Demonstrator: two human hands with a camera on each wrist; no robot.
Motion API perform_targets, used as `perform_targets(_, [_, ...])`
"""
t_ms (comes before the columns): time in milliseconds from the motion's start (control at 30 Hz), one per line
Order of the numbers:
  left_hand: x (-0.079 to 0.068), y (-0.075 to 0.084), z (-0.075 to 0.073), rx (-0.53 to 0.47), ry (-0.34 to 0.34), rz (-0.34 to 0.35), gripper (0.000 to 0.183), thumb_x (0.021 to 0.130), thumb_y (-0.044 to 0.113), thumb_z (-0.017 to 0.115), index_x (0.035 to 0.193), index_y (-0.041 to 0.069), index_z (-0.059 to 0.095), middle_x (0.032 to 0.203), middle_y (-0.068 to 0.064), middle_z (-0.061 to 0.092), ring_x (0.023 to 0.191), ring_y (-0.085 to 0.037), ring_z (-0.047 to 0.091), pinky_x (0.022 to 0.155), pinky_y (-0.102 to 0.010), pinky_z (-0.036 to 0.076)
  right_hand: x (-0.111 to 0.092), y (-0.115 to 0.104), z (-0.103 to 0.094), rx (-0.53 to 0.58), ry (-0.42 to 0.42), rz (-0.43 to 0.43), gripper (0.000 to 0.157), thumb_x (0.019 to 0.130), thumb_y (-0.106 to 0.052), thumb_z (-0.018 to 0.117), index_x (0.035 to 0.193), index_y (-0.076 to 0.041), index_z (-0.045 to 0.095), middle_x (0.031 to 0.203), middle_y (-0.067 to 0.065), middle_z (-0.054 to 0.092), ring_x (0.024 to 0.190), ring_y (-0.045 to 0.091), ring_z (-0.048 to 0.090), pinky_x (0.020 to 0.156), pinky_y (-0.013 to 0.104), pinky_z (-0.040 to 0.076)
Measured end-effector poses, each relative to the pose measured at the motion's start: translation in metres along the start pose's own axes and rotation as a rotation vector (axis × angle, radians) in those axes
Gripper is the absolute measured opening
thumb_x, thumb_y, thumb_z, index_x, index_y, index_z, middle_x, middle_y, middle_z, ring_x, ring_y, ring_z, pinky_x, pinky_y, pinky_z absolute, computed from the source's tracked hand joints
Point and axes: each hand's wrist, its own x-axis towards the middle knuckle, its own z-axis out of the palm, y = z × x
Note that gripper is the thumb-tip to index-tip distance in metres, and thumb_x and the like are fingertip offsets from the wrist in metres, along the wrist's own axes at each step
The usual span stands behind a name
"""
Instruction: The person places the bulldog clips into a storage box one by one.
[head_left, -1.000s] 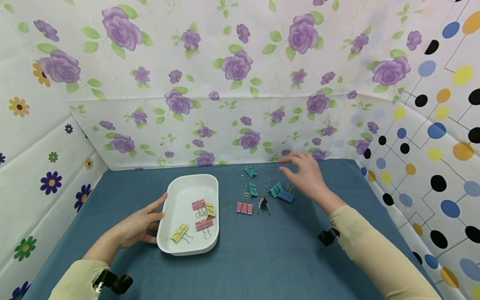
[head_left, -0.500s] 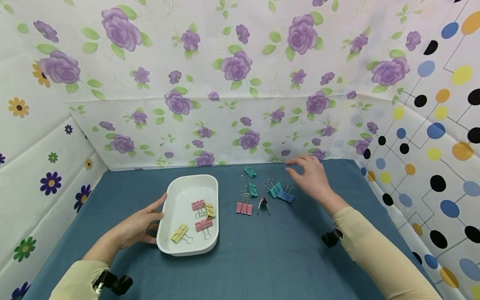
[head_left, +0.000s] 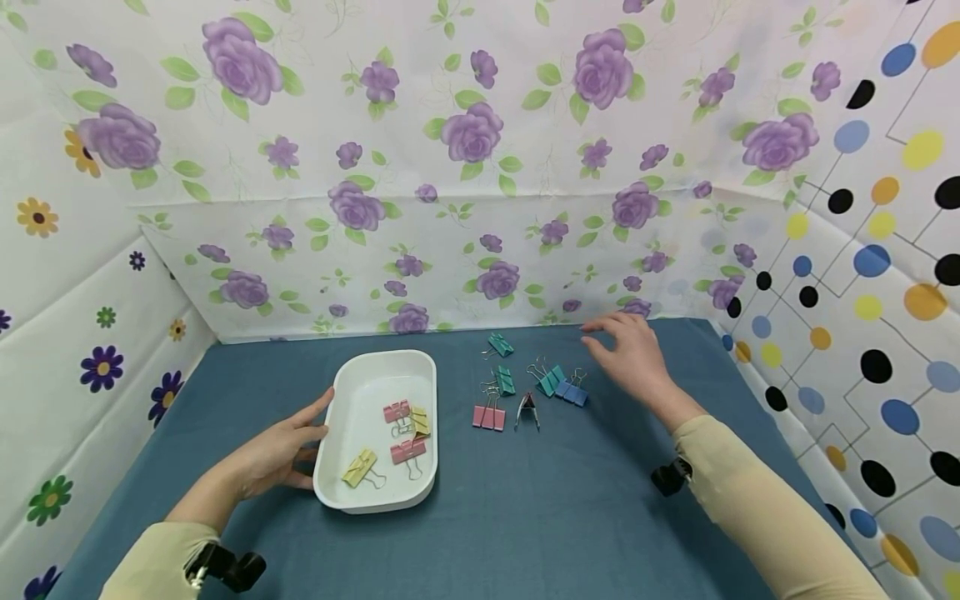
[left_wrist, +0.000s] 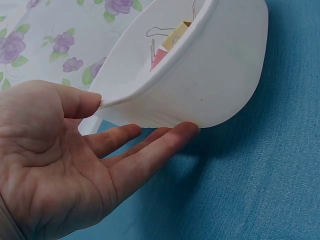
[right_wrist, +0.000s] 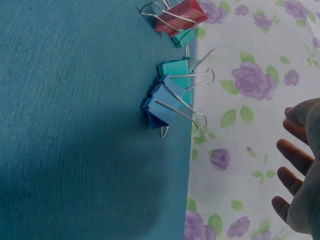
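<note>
My left hand [head_left: 266, 450] rests against the left side of a white tray [head_left: 325, 467]. In the left wrist view its fairly straight fingers touch the tray's rim and outer wall. Inside the tray lie pink binder clips [head_left: 408, 450] and yellow binder clips [head_left: 360, 467]. My right hand [head_left: 630, 354] hovers, holding nothing, to the right of a loose group of clips. Nearest to it are a blue binder clip [head_left: 572, 393] and a teal one [head_left: 551, 380], which touch or overlap. In the right wrist view the fingers are spread, apart from the clips.
More teal clips [head_left: 501, 344] lie toward the back, with a pink clip [head_left: 489, 417] and a clip standing on end [head_left: 528, 408] nearer the front. Blue cloth [head_left: 540, 525] covers the table. A floral sheet [head_left: 450, 250] rises behind it, with patterned sheets at both sides.
My right hand has drifted slightly right and toward me, away from the blue and teal clips. The left hand, tray and clips stay where they were.
</note>
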Motion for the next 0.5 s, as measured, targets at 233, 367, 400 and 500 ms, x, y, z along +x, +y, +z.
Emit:
perform_targets(233, [-0.0002,0.0002,-0.0004,0.0,-0.006,0.002,0.069,0.113,0.026,0.042,0.163,0.047,-0.002,0.169,-0.02,-0.011,0.146,-0.06,0.014,0.083,-0.056,0.057,-0.0017,0.0073,-0.0009,-0.006,-0.008,0.018,0.021,0.1,-0.026,0.07,0.119,-0.017,0.075,0.133,0.011,0.062,0.131,0.038,0.043,0.108,0.065,0.028])
perform_targets(367, [0.0,0.0001,-0.0007,-0.004,-0.008,0.005,0.069,0.113,0.026,0.042,0.163,0.047,-0.002,0.169,-0.02,-0.011,0.146,-0.06,0.014,0.083,-0.056,0.057,-0.0019,0.0093,-0.0018,-0.001,-0.014,0.024,0.022,0.101,-0.026,0.069,0.119,-0.016,0.075,0.132,0.011,0.062,0.132,0.039,0.042,0.108,0.065,0.027])
perform_targets(400, [0.0,0.0,-0.0008,-0.005,-0.009,0.006,0.069,0.113,0.026,0.042,0.163,0.047,-0.002,0.169,-0.02,-0.011,0.146,-0.059,0.014,0.083,-0.056,0.057,-0.002,0.0096,-0.0019,0.001,-0.016,0.026,0.022,0.101,-0.026,0.069,0.119,-0.016,0.075,0.132,0.012,0.062,0.133,0.04,0.042,0.108,0.066,0.027])
perform_targets(500, [0.0001,0.0001,-0.0009,-0.009,-0.009,0.007,0.069,0.113,0.026,0.042,0.163,0.047,-0.001,0.169,-0.02,-0.01,0.146,-0.059,0.014,0.083,-0.057,0.057,-0.0022,0.0107,-0.0025,0.004,-0.025,0.034,0.022,0.101,-0.026,0.069,0.119,-0.015,0.075,0.133,0.012,0.062,0.134,0.041,0.041,0.109,0.066,0.026])
